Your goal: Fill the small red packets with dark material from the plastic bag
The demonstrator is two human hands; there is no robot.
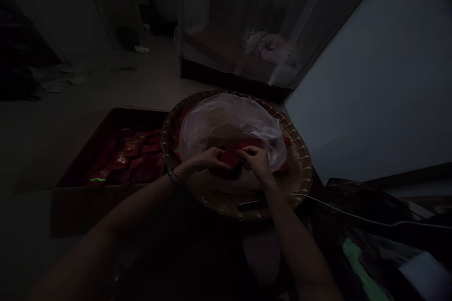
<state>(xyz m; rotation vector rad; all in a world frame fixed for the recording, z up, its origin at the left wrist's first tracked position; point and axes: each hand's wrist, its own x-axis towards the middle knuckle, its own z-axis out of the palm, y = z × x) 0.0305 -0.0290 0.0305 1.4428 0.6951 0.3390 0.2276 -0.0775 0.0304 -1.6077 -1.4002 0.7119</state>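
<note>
Between my two hands is a red packet (231,156), held over a round woven basket (306,169). My left hand (211,159), with a bracelet at its wrist, grips the packet's left side between thumb and fingers. At the packet's upper right edge, my right hand (257,160) pinches with thumb and fingertips. Just behind the hands, a clear plastic bag (233,108) lies spread open in the basket, with more red pieces around and inside it. The dim light hides the packet's details.
To the left stands a cardboard box (79,197) full of red packets (122,157). A dark phone-like object (252,204) rests in the basket near me. From its right rim runs a white cable (339,206). A netted bed (233,66) is behind, a pale wall (381,89) to the right.
</note>
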